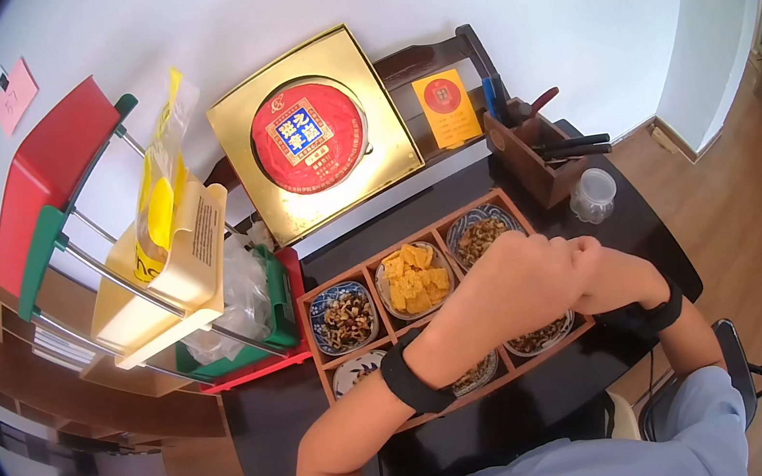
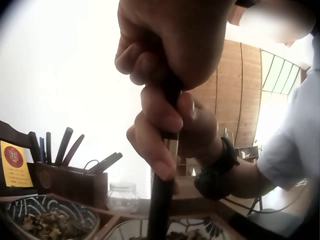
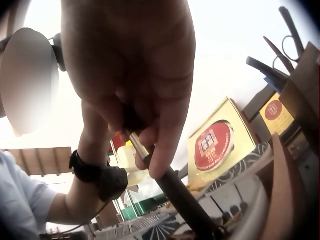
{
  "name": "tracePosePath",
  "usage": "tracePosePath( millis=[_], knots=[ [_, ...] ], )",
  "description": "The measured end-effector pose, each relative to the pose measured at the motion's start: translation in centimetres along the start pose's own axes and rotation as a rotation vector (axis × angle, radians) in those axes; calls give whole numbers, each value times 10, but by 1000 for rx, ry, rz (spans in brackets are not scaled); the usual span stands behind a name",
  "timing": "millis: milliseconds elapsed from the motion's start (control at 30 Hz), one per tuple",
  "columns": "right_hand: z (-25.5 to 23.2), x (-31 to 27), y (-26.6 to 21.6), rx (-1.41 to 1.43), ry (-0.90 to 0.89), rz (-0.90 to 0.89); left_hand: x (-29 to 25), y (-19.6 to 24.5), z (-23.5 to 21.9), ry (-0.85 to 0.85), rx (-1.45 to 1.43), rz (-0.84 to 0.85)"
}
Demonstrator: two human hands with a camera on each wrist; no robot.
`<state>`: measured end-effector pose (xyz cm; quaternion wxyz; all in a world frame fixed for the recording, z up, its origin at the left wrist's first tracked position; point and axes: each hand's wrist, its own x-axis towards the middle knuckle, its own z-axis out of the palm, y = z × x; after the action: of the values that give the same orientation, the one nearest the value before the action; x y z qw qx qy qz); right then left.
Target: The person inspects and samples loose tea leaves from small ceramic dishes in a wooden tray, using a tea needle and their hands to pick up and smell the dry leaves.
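Observation:
A black rod [image 2: 161,205] with a metallic section stands nearly upright in the left wrist view, its lower end over a patterned bowl [image 2: 117,234]. My left hand [image 1: 524,284] is curled round the rod's upper part. Just below it, the fingers of my right hand [image 2: 159,125] pinch the rod around the metallic section. The right wrist view shows the rod [image 3: 186,205] slanting down from my right hand [image 3: 130,60] towards a bowl. In the head view both hands meet over the right side of a divided wooden tray [image 1: 317,364] and hide the rod.
The tray's bowls hold yellow pieces [image 1: 414,280] and dried bits [image 1: 346,323]. Behind stand a gold box [image 1: 239,126], a wooden holder [image 1: 525,154] with scissors and tools, and a clear jar [image 1: 593,195]. A rack [image 1: 67,151] with bins is on the left.

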<state>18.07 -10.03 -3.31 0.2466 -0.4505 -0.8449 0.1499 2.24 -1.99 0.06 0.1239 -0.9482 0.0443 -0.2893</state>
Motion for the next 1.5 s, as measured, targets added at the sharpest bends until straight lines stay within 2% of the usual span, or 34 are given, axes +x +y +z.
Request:
tracePosePath(
  millis=[33,167,267,367,433,533,667,733,767,833,933,1033,1167,1267,1367,1433,1500],
  knots=[
    [-3,0,-2,11,29,-49,2,1,-4,1,-12,3],
    [-3,-4,-6,40,65,-64,1,3,-5,33,-29,24],
    [4,-1,3,-67,-40,-67,-3,2,5,-44,-14,1],
    [-3,2,-5,33,-13,-23,1,2,-2,25,4,-5],
    [-6,0,-14,77,104,-57,5,4,-11,49,-48,5],
    [2,-4,-13,197,87,-41,-1,7,-10,20,-35,26],
    [10,-1,-2,75,0,-5,-8,5,-2,-20,3,-6],
    [2,0,-2,70,-30,-28,-5,5,-5,20,-2,-11],
    [2,0,-5,72,-30,-28,-4,5,-7,19,-3,-12],
    [2,2,-11,61,76,-71,-3,6,-11,16,-31,-14],
    [16,2,1,78,30,-57,-11,4,-1,-61,-83,-22],
    [6,7,-2,115,-58,3,-13,-1,-1,-26,-77,-18],
    [-2,12,-9,139,-20,-55,-11,1,-8,5,-90,-16],
    [2,13,-10,171,3,-80,-17,0,-2,-56,-106,-32],
    [-6,21,-13,152,-62,25,-14,-6,-5,-2,-85,-32],
    [-22,30,-13,70,-6,-96,-5,-15,-15,41,-43,-51],
    [-32,40,-14,29,36,-76,4,-28,-25,68,-28,-58]
  ],
)
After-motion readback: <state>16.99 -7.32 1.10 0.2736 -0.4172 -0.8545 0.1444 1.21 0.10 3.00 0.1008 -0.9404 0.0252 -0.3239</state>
